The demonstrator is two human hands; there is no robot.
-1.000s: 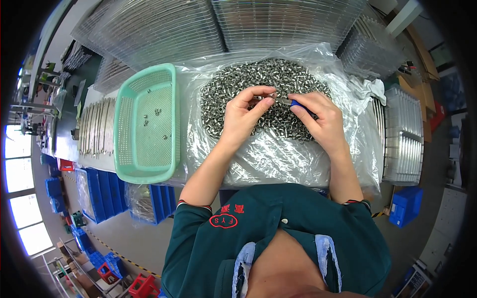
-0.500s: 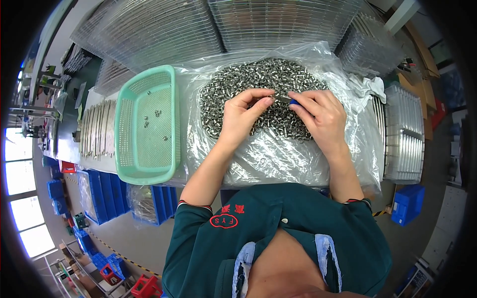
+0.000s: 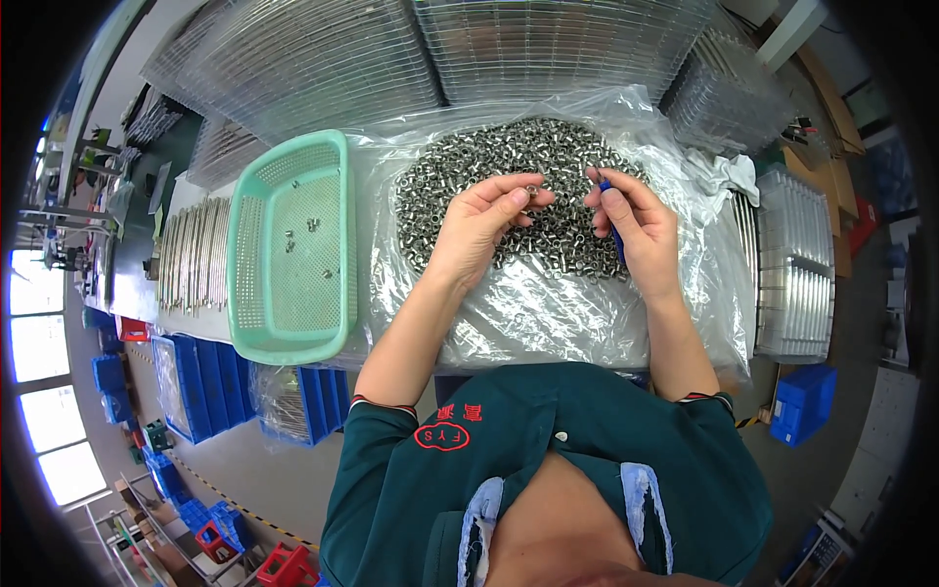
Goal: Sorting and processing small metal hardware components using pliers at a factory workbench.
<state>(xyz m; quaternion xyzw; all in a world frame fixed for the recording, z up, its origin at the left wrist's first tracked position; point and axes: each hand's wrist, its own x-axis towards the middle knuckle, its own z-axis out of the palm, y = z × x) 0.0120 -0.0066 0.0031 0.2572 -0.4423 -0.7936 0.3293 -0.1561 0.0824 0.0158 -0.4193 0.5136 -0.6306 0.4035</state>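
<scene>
Over a large pile of small metal sleeves (image 3: 460, 157) on clear plastic sheeting, my left hand (image 3: 473, 227) pinches one small metal sleeve (image 3: 532, 191) between thumb and forefinger. My right hand (image 3: 646, 235) is closed around a slim tool with a blue handle (image 3: 618, 245). Its tip points away from me, near my forefinger; what kind of tool it is, I cannot tell. The two hands are apart, and the tool does not touch the sleeve. To the left stands a green plastic basket (image 3: 349, 245) with several small metal pieces (image 3: 313, 225) on its bottom.
Stacked clear plastic trays (image 3: 548, 59) line the back of the table. Metal rods (image 3: 194, 254) lie left of the basket. At the right are a white cloth (image 3: 729, 176) and more clear trays (image 3: 797, 264). Blue bins (image 3: 201, 386) stand on the floor.
My hands have moved apart; before, the tool's tip met the piece at my left fingertips. My right hand has drawn right, and the blue handle has swung to point toward me.
</scene>
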